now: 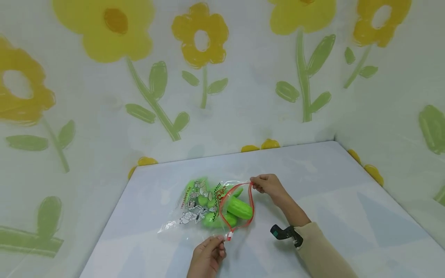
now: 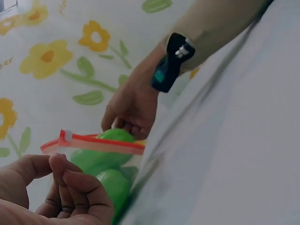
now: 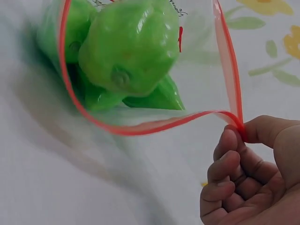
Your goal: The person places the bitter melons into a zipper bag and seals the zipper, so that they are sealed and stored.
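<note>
My left hand (image 1: pixel 208 255) pinches zip bag (image 1: pixel 188 217) corner, probably just by slider (image 1: pixel 230 234) | my right hand (image 1: pixel 268 185) pinches far corner | bag on table (image 1: pixel 132 231), green produce (image 1: pixel 240 208) inside | I'd tension red rim (image 3: pixel 145 129) evenly

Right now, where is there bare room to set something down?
The widest bare patch of table lies between the right sleeve and the table's right edge; another lies left of the clear bag, a third behind it. It's crowded between the left hand and right hand: red-edged mouth, green pieces.
</note>
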A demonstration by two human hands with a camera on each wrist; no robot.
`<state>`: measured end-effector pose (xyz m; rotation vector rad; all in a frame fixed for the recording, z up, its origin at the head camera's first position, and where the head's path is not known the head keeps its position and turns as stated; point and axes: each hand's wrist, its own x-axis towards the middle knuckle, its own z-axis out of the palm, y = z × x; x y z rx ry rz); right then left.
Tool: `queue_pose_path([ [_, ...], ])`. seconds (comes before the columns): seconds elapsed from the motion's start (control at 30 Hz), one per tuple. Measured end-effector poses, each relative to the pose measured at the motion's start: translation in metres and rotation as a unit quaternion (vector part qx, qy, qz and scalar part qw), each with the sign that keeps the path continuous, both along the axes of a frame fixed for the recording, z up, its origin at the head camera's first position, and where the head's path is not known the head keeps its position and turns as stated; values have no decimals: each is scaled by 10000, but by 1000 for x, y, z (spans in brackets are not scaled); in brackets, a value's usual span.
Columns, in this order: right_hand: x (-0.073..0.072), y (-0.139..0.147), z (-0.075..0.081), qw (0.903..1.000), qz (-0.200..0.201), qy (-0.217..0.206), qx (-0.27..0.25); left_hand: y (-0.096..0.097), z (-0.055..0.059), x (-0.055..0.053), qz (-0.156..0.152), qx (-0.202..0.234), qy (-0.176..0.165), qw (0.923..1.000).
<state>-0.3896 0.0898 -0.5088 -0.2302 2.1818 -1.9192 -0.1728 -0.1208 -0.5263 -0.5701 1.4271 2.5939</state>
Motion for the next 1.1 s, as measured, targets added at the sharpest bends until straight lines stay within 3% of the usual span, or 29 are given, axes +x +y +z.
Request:
queue_pose_path([
  [0.23, 3, 26, -2, 9991, -131, 112, 377, -16, 6, -13, -21, -498, 299, 9983],
  [0.5, 10, 64, 1, 9963, -470, 214, 693, -20, 7, -45, -113, -856, 562, 9947],
  [0.87, 25, 99, -9, 9939, -696, 254, 816, -21, 1, -84, -267, -806, 562, 9948],
  [1.1, 40, 107, -7, 9948, -804, 197, 599, -20, 3, -105, -104, -704, 689, 9951],
])
